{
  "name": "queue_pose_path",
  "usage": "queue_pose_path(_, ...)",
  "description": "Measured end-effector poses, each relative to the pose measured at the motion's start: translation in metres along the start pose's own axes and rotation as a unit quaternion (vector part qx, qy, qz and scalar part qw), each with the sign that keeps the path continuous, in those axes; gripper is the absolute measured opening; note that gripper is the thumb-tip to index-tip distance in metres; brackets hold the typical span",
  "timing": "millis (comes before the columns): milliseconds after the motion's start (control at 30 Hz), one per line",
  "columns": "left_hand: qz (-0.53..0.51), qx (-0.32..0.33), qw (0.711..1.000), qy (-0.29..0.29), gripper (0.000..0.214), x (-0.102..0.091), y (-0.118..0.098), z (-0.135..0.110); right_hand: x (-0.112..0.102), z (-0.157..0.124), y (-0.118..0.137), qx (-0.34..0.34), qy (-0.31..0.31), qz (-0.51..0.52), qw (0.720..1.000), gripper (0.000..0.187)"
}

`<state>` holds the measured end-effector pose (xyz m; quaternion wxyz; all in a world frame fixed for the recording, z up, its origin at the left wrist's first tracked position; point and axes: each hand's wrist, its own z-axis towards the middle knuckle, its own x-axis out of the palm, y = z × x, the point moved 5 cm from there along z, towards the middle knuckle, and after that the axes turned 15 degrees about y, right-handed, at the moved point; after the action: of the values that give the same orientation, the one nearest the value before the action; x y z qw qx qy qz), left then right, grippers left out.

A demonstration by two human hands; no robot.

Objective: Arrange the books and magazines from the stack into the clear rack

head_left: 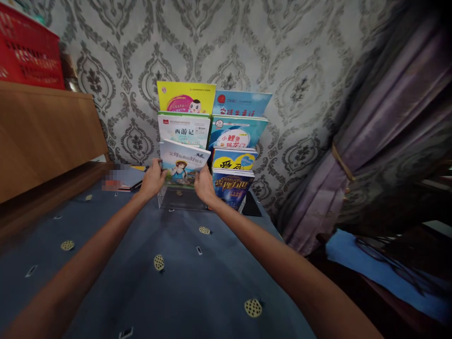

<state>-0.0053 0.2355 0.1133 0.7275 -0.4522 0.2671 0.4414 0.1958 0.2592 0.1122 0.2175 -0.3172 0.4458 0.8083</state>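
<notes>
The head view shows a grey-blue book [182, 165] at the front of the left column of a clear rack [183, 200], its illustrated cover facing the wearer. The title end points up; the long axis runs roughly upright, tipped so the top edge slopes down to the right. The left hand [153, 179] pinches its left edge and the right hand [205, 184] its right edge. Whether its lower end touches the rack cannot be told.

Just behind it stands a white book [180, 128], with a yellow book [185, 94] behind that. The column beside them holds, front to back, a dark blue book [233, 188], a blue-and-yellow book [229, 159], a teal book [256, 127] and a light blue book [243, 99]. The rack stands on the desk [197, 292], near a patterned wall [300, 56]. To the left are a wooden cabinet [45, 136] and a red basket [31, 49]; to the right hangs a purple curtain [318, 202].
</notes>
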Motion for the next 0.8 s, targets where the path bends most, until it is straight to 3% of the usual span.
queue_pose_path(300,0.028,0.008,0.999,0.034,0.009,-0.001,0.0,0.015,-0.015,0.0,0.008,0.029,0.025,-0.01,0.999,0.044)
queue_pose_path(433,0.048,0.007,0.999,0.017,0.011,-0.002,0.002,0.012,-0.009,-0.004,0.015,0.082,0.075,-0.04,0.993,0.041)
queue_pose_path(567,0.057,-0.021,0.998,-0.003,0.026,-0.007,0.007,0.006,0.001,-0.008,0.021,0.118,0.13,-0.067,0.982,0.042)
queue_pose_path(800,0.125,-0.039,0.99,0.046,0.021,-0.006,0.004,0.003,0.001,-0.008,0.023,0.134,0.138,-0.076,0.978,0.041)
